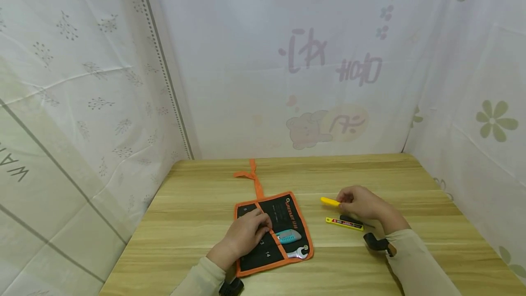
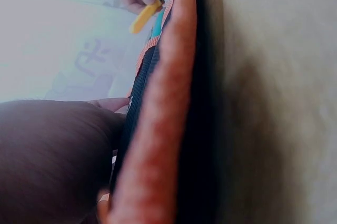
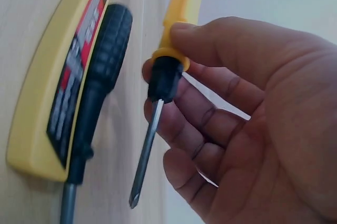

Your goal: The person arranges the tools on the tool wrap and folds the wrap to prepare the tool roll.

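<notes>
My right hand [image 1: 361, 202] pinches a yellow-handled Phillips screwdriver [image 3: 181, 2] between thumb and fingers. Its black collar and short metal shaft point toward the wrist in the right wrist view. A black tool pouch [image 1: 273, 207] with orange trim lies flat, and my left hand [image 1: 246, 232] rests over it, fingers curled at the orange pocket edge in a pinch. From the pocket stick out a teal utility knife [image 1: 289, 236] and an open-end wrench [image 1: 299, 253]. Numbers are printed on the pocket; part of it is hidden under the left hand.
Just below the right hand lie a yellow case with a red-and-black label [image 1: 344, 224] and a black-handled screwdriver [image 3: 108, 50] side by side. An orange tie strap [image 1: 255, 179] runs from the pouch toward the back of the wooden table [image 1: 197, 186]. Printed curtains surround three sides.
</notes>
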### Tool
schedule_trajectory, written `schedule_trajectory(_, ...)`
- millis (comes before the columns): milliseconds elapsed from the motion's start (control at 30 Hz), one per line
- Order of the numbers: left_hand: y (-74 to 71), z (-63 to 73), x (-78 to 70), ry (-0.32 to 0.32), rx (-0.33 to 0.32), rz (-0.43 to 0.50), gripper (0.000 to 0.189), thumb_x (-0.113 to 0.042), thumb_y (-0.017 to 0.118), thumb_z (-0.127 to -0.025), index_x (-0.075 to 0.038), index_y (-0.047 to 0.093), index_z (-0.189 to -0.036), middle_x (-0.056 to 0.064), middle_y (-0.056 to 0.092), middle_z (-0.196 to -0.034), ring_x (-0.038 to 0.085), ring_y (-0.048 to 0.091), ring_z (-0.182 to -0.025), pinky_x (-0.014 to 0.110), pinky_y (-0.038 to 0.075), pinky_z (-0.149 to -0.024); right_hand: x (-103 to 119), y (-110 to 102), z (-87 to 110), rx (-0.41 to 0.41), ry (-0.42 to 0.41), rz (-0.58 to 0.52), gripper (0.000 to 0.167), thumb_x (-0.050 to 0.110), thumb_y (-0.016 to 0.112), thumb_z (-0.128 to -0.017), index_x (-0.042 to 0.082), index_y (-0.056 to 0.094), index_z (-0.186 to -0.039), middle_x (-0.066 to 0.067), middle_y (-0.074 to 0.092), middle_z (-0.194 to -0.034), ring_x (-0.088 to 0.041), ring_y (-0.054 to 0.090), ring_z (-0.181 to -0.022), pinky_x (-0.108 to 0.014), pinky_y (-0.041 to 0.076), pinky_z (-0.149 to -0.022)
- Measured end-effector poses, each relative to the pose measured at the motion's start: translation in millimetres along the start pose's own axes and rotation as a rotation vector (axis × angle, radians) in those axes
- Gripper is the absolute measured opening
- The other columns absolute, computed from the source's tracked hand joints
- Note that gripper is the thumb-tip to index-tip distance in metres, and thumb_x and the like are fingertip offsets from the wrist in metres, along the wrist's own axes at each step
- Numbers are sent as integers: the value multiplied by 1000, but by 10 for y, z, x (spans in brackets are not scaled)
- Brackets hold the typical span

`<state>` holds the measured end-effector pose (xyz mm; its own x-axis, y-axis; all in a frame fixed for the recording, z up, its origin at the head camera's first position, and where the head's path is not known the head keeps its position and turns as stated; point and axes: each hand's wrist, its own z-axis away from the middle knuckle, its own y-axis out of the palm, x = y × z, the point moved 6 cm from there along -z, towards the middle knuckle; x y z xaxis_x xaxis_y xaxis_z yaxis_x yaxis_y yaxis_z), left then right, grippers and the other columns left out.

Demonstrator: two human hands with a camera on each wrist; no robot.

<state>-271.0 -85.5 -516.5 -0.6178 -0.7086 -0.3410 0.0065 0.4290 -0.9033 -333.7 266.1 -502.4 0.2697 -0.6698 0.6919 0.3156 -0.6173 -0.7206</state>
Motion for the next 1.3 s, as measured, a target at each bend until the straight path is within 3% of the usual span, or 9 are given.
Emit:
schedule_trajectory(467,13,-10,-33,15,8,12,9,-24,73,-102,-30,66,-99,-17,57,-97,-1,57,-83,25,53,-74,325,88,-63,-89,-49,-5,7,14,73,-99,14,74,-106,1,68,-89,-17,62,-79,-31,54,-64)
schedule_trajectory(967,42,-19,-87,25,27,39,11,-24,72,-102,-32,65,-100,-19,55,-95,-2,53,-79,22,51,-71,588,273,-93,-65,-89,-27,9,12,76,-98,14,76,-106,4,66,-98,-17,63,-80,-30,56,-69)
schedule_trajectory(1300,56,-24,-121,48,17,48,10,-23,72,-102,-30,66,-100,-19,56,-95,-3,53,-80,22,51,-72,639,392,-107,-32,-155,-63,10,11,75,-98,17,76,-106,5,65,-96,-16,63,-75,-30,56,-62)
